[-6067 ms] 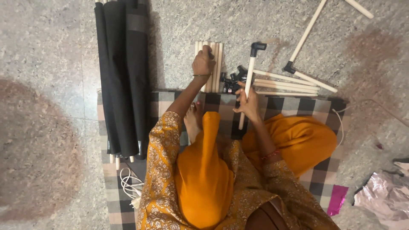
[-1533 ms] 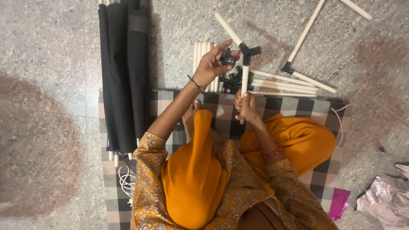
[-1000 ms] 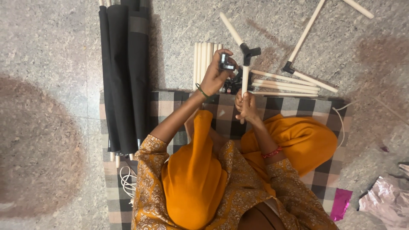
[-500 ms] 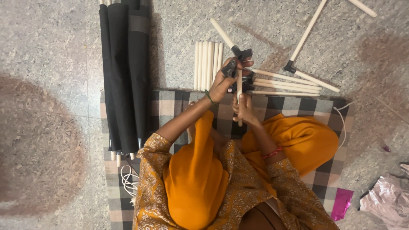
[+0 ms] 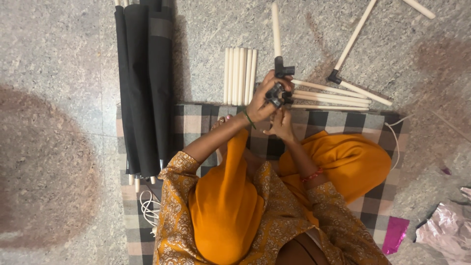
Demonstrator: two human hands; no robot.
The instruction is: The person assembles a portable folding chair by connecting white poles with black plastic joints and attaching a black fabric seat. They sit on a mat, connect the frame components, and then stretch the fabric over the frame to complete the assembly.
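I sit cross-legged on a checked mat (image 5: 196,122) in orange and patterned clothes. My left hand (image 5: 260,100) is closed on a small black plastic connector (image 5: 275,93), held against the top of a short white rod. My right hand (image 5: 282,125) grips that rod from below, and the rod is mostly hidden by both hands. Just above my fingers sits a black elbow joint (image 5: 283,68), with a white rod (image 5: 275,29) running away from it over the floor.
A row of short white rods (image 5: 239,76) lies left of my hands and a pile of longer rods (image 5: 328,98) lies right. Two joined rods (image 5: 358,44) lie beyond. Black fabric rolls (image 5: 147,88) lie at left, a white cord (image 5: 147,206) near my knee, pink foil (image 5: 395,235) and crumpled plastic (image 5: 446,230) at right.
My left hand left the row of short rods, took up a black connector and brought it onto the top of the rod in my right hand. The jointed rod swung upright.
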